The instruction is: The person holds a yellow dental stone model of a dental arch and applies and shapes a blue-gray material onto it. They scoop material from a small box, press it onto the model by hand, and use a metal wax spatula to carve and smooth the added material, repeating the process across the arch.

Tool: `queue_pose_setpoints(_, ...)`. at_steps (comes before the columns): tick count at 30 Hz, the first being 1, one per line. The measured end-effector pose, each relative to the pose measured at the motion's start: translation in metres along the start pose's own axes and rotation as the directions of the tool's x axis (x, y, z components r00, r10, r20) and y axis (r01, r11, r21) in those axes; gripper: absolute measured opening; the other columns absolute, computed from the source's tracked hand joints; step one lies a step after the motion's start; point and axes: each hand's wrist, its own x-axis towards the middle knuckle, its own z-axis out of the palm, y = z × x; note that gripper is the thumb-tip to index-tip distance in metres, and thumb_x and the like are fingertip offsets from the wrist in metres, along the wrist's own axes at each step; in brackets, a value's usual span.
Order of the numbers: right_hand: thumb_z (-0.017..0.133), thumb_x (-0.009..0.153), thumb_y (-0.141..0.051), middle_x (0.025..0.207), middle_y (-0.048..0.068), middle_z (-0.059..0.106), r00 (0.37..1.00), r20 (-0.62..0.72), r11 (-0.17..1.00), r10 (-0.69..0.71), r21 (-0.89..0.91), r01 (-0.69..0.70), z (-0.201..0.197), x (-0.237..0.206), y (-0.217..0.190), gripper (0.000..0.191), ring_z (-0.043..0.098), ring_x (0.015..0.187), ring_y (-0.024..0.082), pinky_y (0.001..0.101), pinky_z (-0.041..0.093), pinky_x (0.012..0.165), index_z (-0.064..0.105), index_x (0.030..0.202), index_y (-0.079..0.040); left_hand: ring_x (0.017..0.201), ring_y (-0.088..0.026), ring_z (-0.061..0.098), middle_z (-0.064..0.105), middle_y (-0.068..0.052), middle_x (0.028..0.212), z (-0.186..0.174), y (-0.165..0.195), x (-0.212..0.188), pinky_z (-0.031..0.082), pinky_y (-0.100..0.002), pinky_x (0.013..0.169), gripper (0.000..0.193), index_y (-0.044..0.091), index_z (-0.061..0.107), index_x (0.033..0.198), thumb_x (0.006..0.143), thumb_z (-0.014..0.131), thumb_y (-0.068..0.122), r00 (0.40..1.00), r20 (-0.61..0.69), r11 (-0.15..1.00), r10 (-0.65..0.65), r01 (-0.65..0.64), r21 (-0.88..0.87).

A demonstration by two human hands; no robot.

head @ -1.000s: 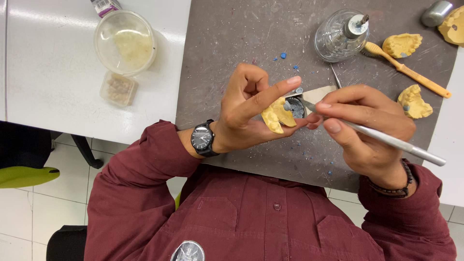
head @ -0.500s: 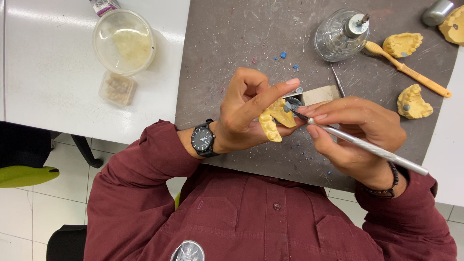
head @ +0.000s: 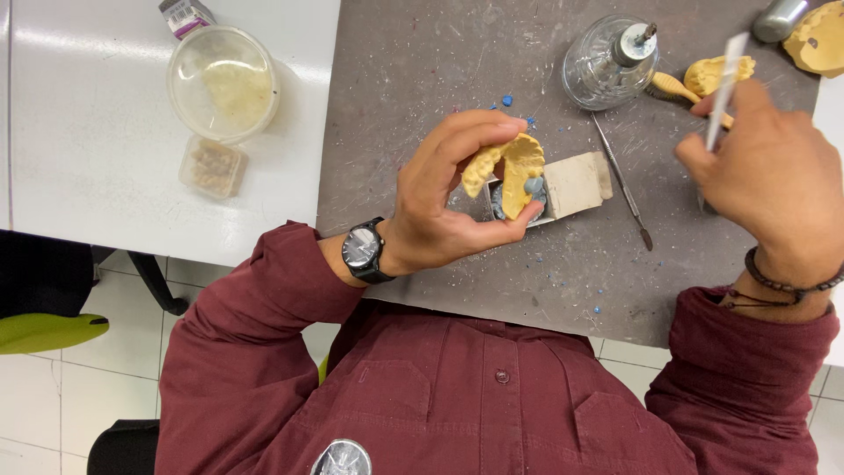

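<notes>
Your left hand (head: 440, 207) pinches the yellow dental cast (head: 512, 169) by its edges; squeeze harder and it could chip. Your right hand (head: 774, 189), well apart, seems closed on a thin metal tool (head: 723, 84), which may slip

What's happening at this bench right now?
A person in a maroon shirt holds a yellow dental cast with a blue patch in the left hand, above a small open box on the grey mat. The right hand is raised off to the side with a slim metal tool. A glass burner and more casts lie behind.
</notes>
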Motion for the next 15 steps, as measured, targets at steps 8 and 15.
queue_pose_setpoints(8,0.088,0.084,-0.05,0.073,0.009,0.072,0.992,0.125,0.998,-0.031,0.049,0.025,-0.001,-0.004,-0.004,0.046,0.071,0.07,0.029,0.0401,0.056,0.065,0.076,0.102,-0.009,0.121,-0.014,0.066,0.059,-0.009,0.143,-0.002,-0.002,0.005,0.06,-0.029,0.109,0.078,0.006,0.037,0.156,0.091,0.077,-0.01,0.922,0.344,0.798,-0.177,0.339,-0.499)
queue_pose_setpoints(15,0.088,0.076,-0.032,0.075,0.008,0.075,0.922,0.327,0.965,-0.209,0.223,0.139,0.014,-0.002,-0.017,0.036,0.073,0.066,0.026,0.0379,0.058,0.064,0.076,0.098,-0.006,0.102,-0.011,0.071,0.059,-0.01,0.142,-0.008,-0.001,0.006,0.066,-0.028,0.096,0.092,0.013,0.021,0.165,0.09,0.068,-0.013,0.798,0.556,0.602,-0.233,0.568,-0.562)
